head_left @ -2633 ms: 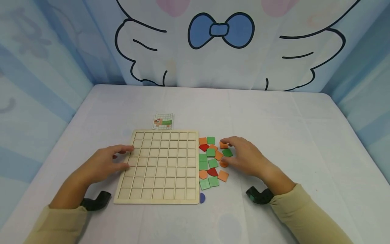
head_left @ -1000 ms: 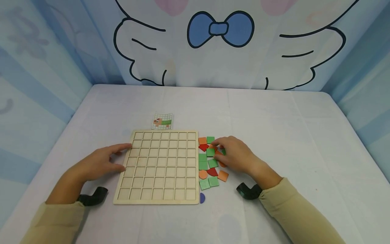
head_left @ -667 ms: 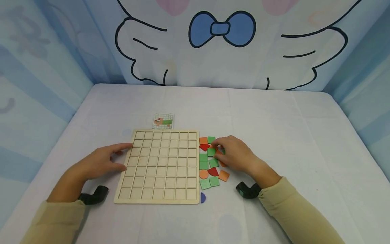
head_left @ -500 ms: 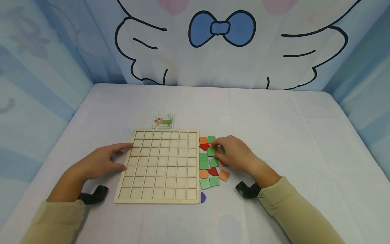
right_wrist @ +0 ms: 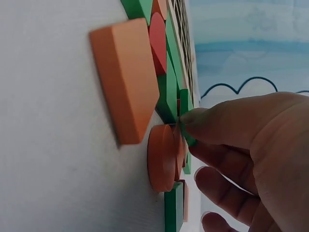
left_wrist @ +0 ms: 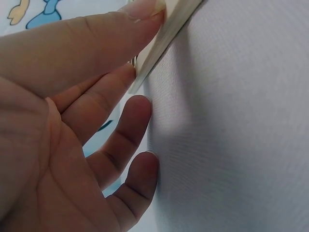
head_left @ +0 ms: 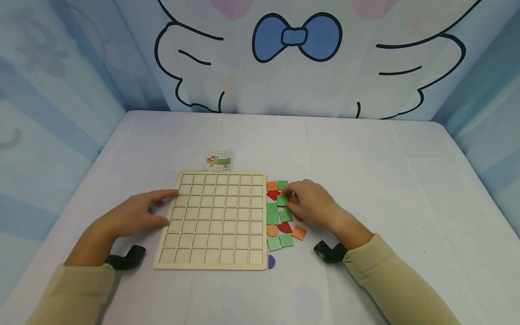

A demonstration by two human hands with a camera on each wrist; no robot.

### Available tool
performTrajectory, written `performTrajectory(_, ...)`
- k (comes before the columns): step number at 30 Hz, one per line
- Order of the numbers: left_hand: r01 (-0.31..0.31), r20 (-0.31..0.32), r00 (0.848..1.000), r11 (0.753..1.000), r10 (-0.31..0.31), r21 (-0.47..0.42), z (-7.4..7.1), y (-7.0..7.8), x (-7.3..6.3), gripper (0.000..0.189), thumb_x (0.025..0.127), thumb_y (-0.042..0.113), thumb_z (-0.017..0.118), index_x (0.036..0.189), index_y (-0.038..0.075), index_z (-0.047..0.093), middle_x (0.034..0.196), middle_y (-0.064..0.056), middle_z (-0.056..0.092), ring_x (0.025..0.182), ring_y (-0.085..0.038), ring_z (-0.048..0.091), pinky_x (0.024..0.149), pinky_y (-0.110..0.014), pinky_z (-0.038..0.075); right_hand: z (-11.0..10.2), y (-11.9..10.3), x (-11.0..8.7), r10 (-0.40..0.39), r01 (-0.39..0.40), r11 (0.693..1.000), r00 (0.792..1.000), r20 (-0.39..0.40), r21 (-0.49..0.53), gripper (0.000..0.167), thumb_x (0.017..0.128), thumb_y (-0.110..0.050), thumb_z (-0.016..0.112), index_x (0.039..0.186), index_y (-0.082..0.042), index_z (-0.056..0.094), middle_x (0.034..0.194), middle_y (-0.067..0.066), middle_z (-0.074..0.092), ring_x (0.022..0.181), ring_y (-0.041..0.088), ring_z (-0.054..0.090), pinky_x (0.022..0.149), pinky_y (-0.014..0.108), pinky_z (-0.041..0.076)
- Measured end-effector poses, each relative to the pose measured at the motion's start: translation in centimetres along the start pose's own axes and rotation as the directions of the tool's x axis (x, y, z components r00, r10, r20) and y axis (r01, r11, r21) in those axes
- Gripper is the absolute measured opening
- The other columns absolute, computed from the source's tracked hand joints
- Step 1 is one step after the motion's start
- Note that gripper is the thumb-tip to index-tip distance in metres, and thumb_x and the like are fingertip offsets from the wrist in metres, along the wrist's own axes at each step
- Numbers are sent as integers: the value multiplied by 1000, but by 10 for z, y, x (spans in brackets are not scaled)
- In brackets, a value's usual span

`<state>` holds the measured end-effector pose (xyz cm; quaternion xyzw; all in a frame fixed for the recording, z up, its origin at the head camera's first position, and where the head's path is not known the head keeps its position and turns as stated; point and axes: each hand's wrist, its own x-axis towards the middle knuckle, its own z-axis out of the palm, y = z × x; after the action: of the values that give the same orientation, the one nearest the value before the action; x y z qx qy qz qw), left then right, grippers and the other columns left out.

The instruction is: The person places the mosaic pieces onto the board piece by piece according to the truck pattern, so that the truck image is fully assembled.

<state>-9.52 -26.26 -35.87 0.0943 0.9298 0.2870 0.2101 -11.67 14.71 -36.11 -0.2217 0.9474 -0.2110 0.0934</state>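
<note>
The gridded board (head_left: 216, 221) is showing pale, matt wood. The nearest orange square (right_wrist: 137, 72) and the green tiles (head_left: 286, 239) are looking smooth, with a dull sheen. The far card (head_left: 218, 160) is looking like paper. The worktop (head_left: 365, 153) is showing finely woven, matt cloth; the far backdrop (head_left: 300, 90) is looking like printed cloth, the right sleeve (head_left: 398, 280) like matt fabric.

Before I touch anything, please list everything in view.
Cloth-covered table: one, white, foreground
Printed backdrop: one, blue-white, behind table
Square wooden grid board: one, beige, on table
Picture card: one, mostly white, beyond board
Square tiles: at least seven, green, right of board
Square and rounded tiles: at least four, orange, among green
Non-square tiles: at least two, red, among green
Half-round tile: one, purple, by board's near right corner
Sleeves: two, khaki, forearms
Strapped devices: two, black, wrists
Left hand: one, touching board's left edge
Right hand: one, pinching green tile
</note>
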Motion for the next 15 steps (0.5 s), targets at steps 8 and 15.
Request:
performTrajectory(8,6,6,1000,1000,-6,3,-1,1,1,78,85,24,80,152,7,42,137,-30,51,125,-46,45,99,-65,38,-1,-1,0,-33,32,999,999,-12,-33,26,91,-18,71,114,-5,71,97,2,66,89,22,54,78,38,48)
performTrajectory(15,17,13,1000,1000,-17,-5,-1,0,0,79,85,25,80,152,8,42,136,-29,51,124,-46,45,98,-64,38,0,-3,0,-35,35,998,999,-9,-53,29,92,-18,72,117,-4,70,101,4,67,88,22,54,80,39,48)
